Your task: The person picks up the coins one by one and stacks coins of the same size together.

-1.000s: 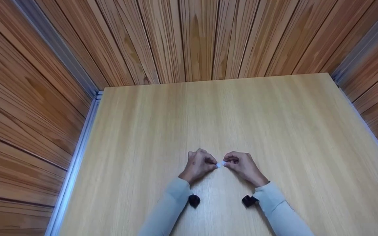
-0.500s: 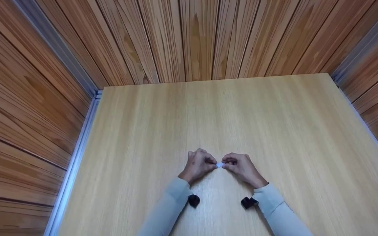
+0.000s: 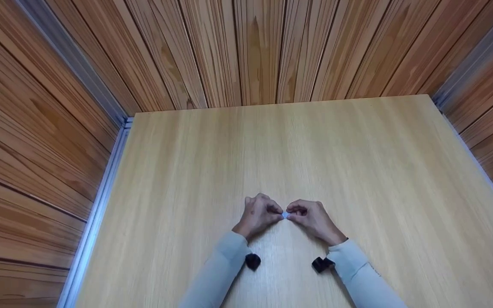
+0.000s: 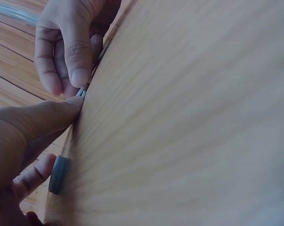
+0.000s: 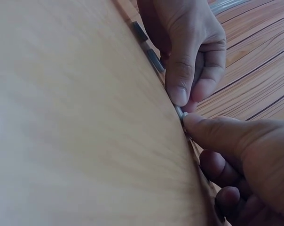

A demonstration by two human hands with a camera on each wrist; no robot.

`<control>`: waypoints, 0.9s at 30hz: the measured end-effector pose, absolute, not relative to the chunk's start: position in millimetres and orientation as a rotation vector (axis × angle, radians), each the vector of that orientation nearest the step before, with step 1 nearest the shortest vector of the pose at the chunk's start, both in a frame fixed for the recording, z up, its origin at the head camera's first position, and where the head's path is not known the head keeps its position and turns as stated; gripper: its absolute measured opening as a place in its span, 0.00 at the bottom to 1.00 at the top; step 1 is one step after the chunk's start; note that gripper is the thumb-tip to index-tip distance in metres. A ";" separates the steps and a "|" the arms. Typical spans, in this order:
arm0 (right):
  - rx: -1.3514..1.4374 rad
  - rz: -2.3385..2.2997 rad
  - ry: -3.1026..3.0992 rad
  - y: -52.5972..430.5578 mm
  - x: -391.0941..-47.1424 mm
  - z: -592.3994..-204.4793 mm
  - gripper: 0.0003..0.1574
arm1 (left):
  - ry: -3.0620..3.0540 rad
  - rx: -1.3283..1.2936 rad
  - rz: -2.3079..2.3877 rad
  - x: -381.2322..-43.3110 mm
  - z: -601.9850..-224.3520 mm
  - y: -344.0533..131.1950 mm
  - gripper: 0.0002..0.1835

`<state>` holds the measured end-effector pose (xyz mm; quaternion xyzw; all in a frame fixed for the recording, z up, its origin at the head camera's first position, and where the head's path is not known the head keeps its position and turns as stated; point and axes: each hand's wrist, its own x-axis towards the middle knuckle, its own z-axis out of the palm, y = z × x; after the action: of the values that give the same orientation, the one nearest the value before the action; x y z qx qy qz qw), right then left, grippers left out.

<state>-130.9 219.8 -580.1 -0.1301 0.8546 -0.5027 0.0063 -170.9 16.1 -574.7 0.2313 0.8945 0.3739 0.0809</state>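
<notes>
My left hand [image 3: 258,215] pinches a small pale piece [image 3: 285,215] between thumb and forefinger, low over the tabletop. Facing it, my right hand [image 3: 313,218] pinches a small whitish bit [image 5: 185,114]. The two bits meet between the fingertips; their exact kind is too small to tell. In the left wrist view, a dark grey-green disc [image 4: 59,174] stands on edge by the other fingers of my left hand. The right wrist view shows dark flat pieces [image 5: 154,60] on the table beside that hand; the head view hides them.
A light wooden table [image 3: 246,149] spreads around the hands. Wood-plank walls [image 3: 259,51] rise behind and at both sides, with a metal rail [image 3: 96,214] along the left edge. A black wrist camera [image 3: 253,262] hangs under the left sleeve, another [image 3: 322,265] under the right.
My right hand has moved slightly left, closing the gap between the two pale bits. The left hand stays nearly in place.
</notes>
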 end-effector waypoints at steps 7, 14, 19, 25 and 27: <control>-0.378 -1.630 2.650 220.6 -132.2 -583.1 0.08 | 2.675 0.675 1.113 -170.9 -574.8 16.1 0.04; -0.348 -1.628 2.663 225.5 -131.4 -582.2 0.08 | 2.668 0.680 1.124 -171.3 -573.1 16.1 0.03; -0.383 -1.590 2.682 225.5 -132.9 -579.8 0.07 | 2.676 0.680 1.126 -171.9 -572.7 16.0 0.04; -0.384 -1.600 2.668 222.1 -133.0 -579.3 0.07 | 2.663 0.643 1.134 -171.1 -572.4 16.4 0.03; -0.376 -1.607 2.665 221.0 -132.6 -579.3 0.07 | 2.658 0.644 1.139 -170.8 -572.4 16.4 0.03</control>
<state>-132.6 221.0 -579.3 -0.1200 0.8502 -0.5125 0.0033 -170.8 16.4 -572.4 0.2166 0.8935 0.3830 0.0895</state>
